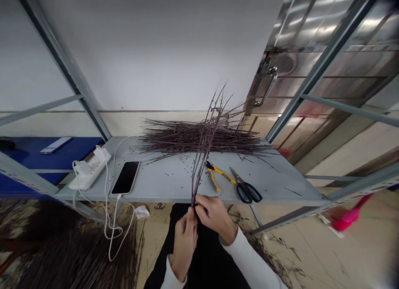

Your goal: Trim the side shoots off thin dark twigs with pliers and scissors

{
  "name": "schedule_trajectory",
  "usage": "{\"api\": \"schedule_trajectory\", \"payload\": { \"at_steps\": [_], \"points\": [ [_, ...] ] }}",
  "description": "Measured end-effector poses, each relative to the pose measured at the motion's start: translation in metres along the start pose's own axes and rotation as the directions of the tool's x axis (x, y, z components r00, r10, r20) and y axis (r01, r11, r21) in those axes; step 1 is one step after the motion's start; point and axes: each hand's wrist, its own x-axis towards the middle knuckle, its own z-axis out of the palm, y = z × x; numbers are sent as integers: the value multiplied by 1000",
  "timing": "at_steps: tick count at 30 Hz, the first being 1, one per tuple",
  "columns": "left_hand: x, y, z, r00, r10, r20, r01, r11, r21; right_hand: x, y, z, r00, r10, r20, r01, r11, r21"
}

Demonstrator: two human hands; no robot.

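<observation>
My left hand (185, 239) is closed round the lower end of a thin bundle of dark twigs (204, 150) at the shelf's front edge. Just above it, my right hand (215, 214) has its fingers pinched at the same stems. From my hands the bundle slants up and away, its branching tips reaching past a large pile of twigs (174, 137) along the back of the shelf. Yellow-handled pliers (222, 172) lie to the right of the bundle. Beside them are scissors (246, 189) with black handles.
On the grey metal shelf (168, 181) a phone (126, 177) is plugged into a white cable near a power strip (90, 168). Another phone (56, 145) rests on a blue surface (28, 160). More twigs (77, 260) cover the floor at left. Metal posts (324, 64) frame the shelf.
</observation>
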Motion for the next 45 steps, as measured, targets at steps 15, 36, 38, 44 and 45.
{"api": "schedule_trajectory", "payload": {
  "at_steps": [15,36,38,44,45],
  "points": [
    [-12,11,8,988,-90,127,87,996,24,-3,2,-35,993,-29,113,23,998,53],
    [-6,13,-7,961,-188,202,172,980,97,-7,32,17,993,110,-38,-90,936,340],
    [-6,14,-9,961,-194,199,181,980,80,-4,30,16,994,108,-19,-95,934,344],
    [-4,18,-11,963,-165,215,161,986,36,-4,14,-1,978,153,141,-195,906,375],
    [-4,17,-12,958,-167,235,161,986,43,-6,11,-3,970,180,166,-232,890,393]
  ]
}}
